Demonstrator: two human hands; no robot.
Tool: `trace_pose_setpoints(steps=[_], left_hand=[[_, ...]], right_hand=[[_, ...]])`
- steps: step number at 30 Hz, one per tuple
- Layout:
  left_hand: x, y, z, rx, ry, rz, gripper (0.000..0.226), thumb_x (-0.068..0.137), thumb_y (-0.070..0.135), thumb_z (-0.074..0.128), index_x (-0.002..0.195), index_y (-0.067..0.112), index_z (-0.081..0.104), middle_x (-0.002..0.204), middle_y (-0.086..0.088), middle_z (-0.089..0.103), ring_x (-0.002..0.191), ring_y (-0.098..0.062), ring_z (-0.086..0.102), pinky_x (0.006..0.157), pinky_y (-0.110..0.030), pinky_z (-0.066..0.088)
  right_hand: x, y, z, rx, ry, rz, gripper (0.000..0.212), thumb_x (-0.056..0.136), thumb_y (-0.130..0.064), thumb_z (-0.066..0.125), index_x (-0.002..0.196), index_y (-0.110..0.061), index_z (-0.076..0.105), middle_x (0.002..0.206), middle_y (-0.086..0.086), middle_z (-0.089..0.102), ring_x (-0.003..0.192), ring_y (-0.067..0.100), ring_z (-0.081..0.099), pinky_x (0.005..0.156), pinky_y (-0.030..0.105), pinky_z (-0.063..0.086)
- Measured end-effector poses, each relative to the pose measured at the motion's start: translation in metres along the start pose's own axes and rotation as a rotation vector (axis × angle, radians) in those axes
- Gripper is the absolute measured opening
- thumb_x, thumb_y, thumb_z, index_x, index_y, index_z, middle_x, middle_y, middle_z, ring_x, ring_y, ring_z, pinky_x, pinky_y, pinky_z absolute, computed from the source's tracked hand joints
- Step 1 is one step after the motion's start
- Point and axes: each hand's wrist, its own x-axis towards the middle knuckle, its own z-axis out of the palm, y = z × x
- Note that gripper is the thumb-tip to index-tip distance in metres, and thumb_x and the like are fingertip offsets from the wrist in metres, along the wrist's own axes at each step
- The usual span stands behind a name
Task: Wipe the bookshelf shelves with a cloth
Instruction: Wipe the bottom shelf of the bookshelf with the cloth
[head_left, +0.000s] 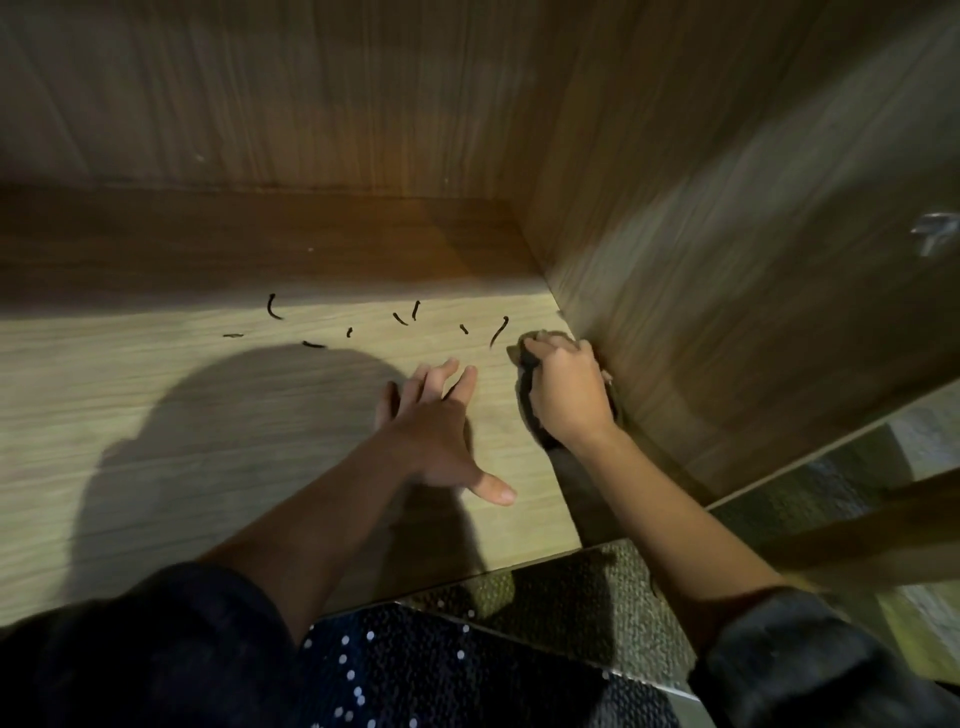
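Fingers (540, 347) of the right hand (569, 397) grip the cloth (525, 387) — lengthwise along the side panel (727, 312) — left hand (436, 434) splayed.

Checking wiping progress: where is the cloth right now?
In the head view, the cloth is gripped in the right hand on the shelf, against the right side panel.

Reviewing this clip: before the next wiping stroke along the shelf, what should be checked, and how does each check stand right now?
1. Cloth gripped: right hand holds the dark cloth. Ok.
2. Cloth on the surface: it lies on the shelf, by the side panel. Ok.
3. Leftward path free: left hand rests open on the shelf beside the cloth. Not ok.
4. Debris gone: dark curved bits lie scattered farther back. Not ok.
5. Cloth clean: too dark. Cannot tell.
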Motion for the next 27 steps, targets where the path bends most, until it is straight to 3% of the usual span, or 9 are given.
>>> trace_pose_setpoints(steps=[4, 6, 8, 10, 13, 16, 18, 22, 27], left_hand=[[-0.002, -0.009, -0.011, -0.101, 0.059, 0.059, 0.113, 0.067, 0.049, 0.077, 0.151, 0.022, 0.007, 0.155, 0.006, 0.004, 0.141, -0.024, 0.006, 0.115, -0.039, 0.014], [-0.010, -0.022, -0.016, -0.165, 0.114, 0.102, 0.100, 0.071, 0.044, 0.076, 0.149, 0.019, 0.019, 0.151, 0.005, 0.019, 0.139, -0.022, 0.018, 0.114, -0.034, 0.019], [-0.019, -0.038, -0.016, -0.135, 0.167, 0.104, 0.100, 0.068, 0.054, 0.074, 0.148, 0.021, 0.024, 0.150, 0.004, 0.023, 0.138, -0.022, 0.021, 0.115, -0.038, 0.018], [-0.031, -0.049, -0.012, -0.065, 0.184, 0.045, 0.114, 0.052, 0.073, 0.062, 0.148, 0.025, 0.024, 0.152, 0.005, 0.018, 0.139, -0.023, 0.016, 0.115, -0.038, 0.012], [-0.041, -0.058, -0.005, -0.074, 0.218, -0.020, 0.124, 0.037, 0.076, 0.046, 0.148, 0.027, 0.020, 0.154, 0.008, 0.010, 0.141, -0.020, 0.008, 0.114, -0.035, 0.007], [-0.041, -0.057, -0.006, -0.118, 0.217, -0.041, 0.118, 0.046, 0.071, 0.050, 0.149, 0.026, 0.017, 0.156, 0.010, 0.007, 0.142, -0.021, 0.007, 0.114, -0.038, 0.006], [-0.038, -0.055, -0.009, -0.127, 0.222, -0.034, 0.115, 0.052, 0.071, 0.056, 0.150, 0.024, 0.017, 0.156, 0.008, 0.007, 0.143, -0.021, 0.007, 0.115, -0.040, 0.006], [-0.026, -0.053, -0.013, -0.119, 0.255, -0.016, 0.100, 0.073, 0.058, 0.068, 0.150, 0.023, 0.015, 0.157, 0.007, 0.007, 0.143, -0.019, 0.006, 0.116, -0.045, 0.004], [-0.011, -0.052, -0.008, -0.073, 0.153, -0.014, 0.112, 0.070, 0.063, 0.066, 0.151, 0.025, 0.000, 0.157, 0.006, -0.011, 0.144, -0.022, -0.012, 0.115, -0.050, -0.009]], right_hand=[[-0.045, 0.010, -0.001, 0.143, -0.017, -0.199, 0.044, 0.085, 0.003, 0.050, 0.126, -0.010, 0.057, 0.133, 0.007, 0.054, 0.116, 0.030, 0.047, 0.101, 0.039, 0.035], [-0.037, 0.017, 0.001, 0.131, -0.020, -0.161, 0.043, 0.087, 0.001, 0.049, 0.127, -0.012, 0.056, 0.134, 0.004, 0.053, 0.118, 0.027, 0.045, 0.104, 0.037, 0.033], [-0.019, 0.013, 0.003, 0.106, 0.004, -0.067, 0.041, 0.089, -0.002, 0.046, 0.127, -0.013, 0.056, 0.134, 0.005, 0.053, 0.119, 0.026, 0.044, 0.106, 0.039, 0.032], [-0.011, -0.003, 0.006, 0.116, 0.011, -0.042, 0.040, 0.088, -0.002, 0.044, 0.126, -0.011, 0.057, 0.131, 0.007, 0.055, 0.118, 0.029, 0.044, 0.105, 0.040, 0.032], [-0.027, -0.031, 0.012, 0.171, -0.037, -0.201, 0.042, 0.086, 0.000, 0.044, 0.124, -0.010, 0.058, 0.132, 0.010, 0.054, 0.120, 0.031, 0.043, 0.106, 0.038, 0.031], [-0.046, -0.038, 0.009, 0.243, -0.093, -0.339, 0.042, 0.087, 0.001, 0.046, 0.126, -0.011, 0.058, 0.133, 0.005, 0.054, 0.120, 0.023, 0.043, 0.105, 0.030, 0.031], [-0.042, -0.031, 0.003, 0.234, -0.089, -0.288, 0.040, 0.090, -0.006, 0.048, 0.129, -0.014, 0.055, 0.137, 0.001, 0.051, 0.124, 0.020, 0.040, 0.107, 0.026, 0.026], [-0.043, -0.012, -0.002, 0.041, -0.040, -0.178, 0.043, 0.094, -0.034, 0.044, 0.136, -0.027, 0.045, 0.144, -0.008, 0.039, 0.132, 0.016, 0.027, 0.108, 0.035, 0.019], [-0.018, -0.003, 0.007, 0.064, 0.032, -0.070, 0.041, 0.096, -0.023, 0.040, 0.137, -0.017, 0.043, 0.139, 0.003, 0.044, 0.123, 0.024, 0.033, 0.104, 0.034, 0.025]])
